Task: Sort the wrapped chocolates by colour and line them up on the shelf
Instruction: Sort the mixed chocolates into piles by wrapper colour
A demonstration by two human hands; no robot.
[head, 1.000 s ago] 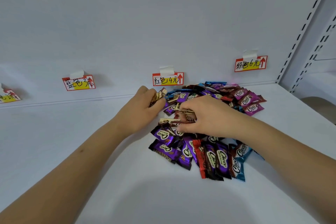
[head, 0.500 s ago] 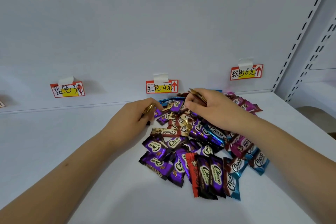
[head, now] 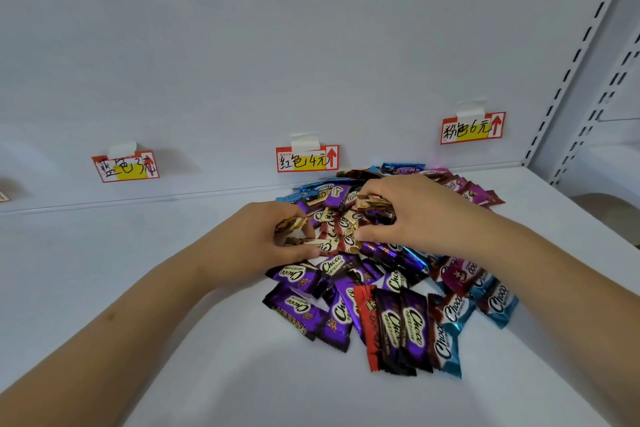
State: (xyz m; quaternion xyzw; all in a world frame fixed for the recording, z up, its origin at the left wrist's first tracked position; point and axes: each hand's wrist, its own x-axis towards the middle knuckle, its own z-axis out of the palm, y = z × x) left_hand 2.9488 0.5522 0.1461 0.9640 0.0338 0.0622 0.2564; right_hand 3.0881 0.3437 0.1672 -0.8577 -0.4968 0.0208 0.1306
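Pile (head: 388, 274) of mixed chocs sits on shelf (head: 138, 270) at 12–3 o'clock from frame centre, below red tag (head: 307, 158). Left hand (head: 266, 239) grips a few gold chocs (head: 292, 224); right hand (head: 412, 211) pinches more gold ones (head: 372, 202) atop pile. Prob. light, small, stiff-ish bars in slick crinkly foil, so they slide and shed off a stack. Best taken by pinching the long edges, not the flimsy crimped ends. Nothing lined up yet.

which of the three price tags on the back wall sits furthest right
The pink one, reading 粉色6元; it hangs higher and nearer the slotted upright than the red 红色4元 tag and the blue tag.
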